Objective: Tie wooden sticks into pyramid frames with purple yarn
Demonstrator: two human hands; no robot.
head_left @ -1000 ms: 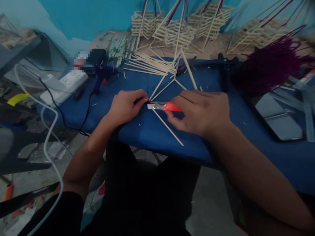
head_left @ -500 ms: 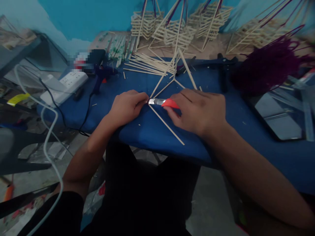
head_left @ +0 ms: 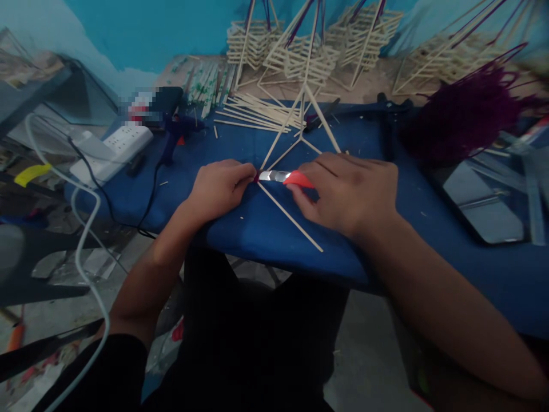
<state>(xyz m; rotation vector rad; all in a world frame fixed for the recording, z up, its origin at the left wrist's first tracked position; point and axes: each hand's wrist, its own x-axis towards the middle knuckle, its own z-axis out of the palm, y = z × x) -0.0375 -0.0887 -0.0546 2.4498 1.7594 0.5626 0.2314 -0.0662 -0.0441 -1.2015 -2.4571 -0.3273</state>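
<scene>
A craft workspace, shown by stick frames (head_left: 300, 60), purple cord (head_left: 467, 117) and glue gun (head_left: 174, 134).

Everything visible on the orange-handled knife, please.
The knife has a flat, shiny, metal-looking blade and a smooth orange-red handle, plastic by its look. The right hand grips the handle, covering its rear. It lies roughly level, blade pointing left, its end at the purple binding by the left hand's fingertips. Blade contact there is unclear.
</scene>
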